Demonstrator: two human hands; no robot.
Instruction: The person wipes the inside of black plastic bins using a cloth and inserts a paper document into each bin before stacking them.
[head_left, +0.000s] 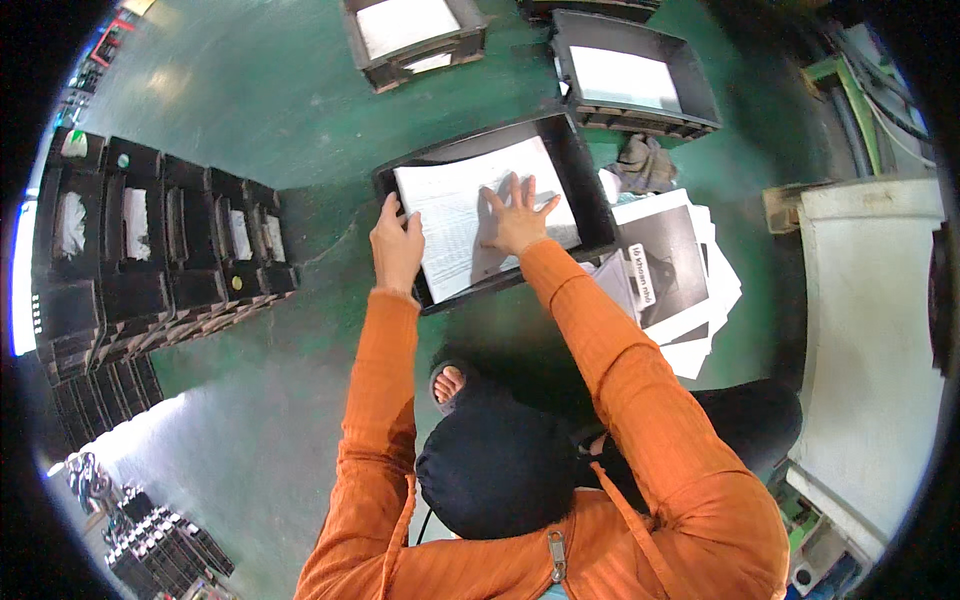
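A black plastic bin [590, 190] sits on the floor in front of me, slightly tilted in view. Inside it lies a stack of white printed paper [450, 200]. My right hand [518, 218] is spread flat on the top sheet, fingers apart, toward the stack's right side. At the bin's left wall is my left hand [396, 248], its thumb on the inner side by the paper's edge and its fingers along the rim. That hand appears closed around the wall; part of its grip is hidden.
Loose papers [680, 260] lie spread to the right, below a crumpled grey cloth [645, 165]. Two more bins with paper stand beyond, one far left [425, 50] and one far right [640, 120]. Stacked black crates [180, 275] rise at left; a pale cabinet [870, 330] stands at right.
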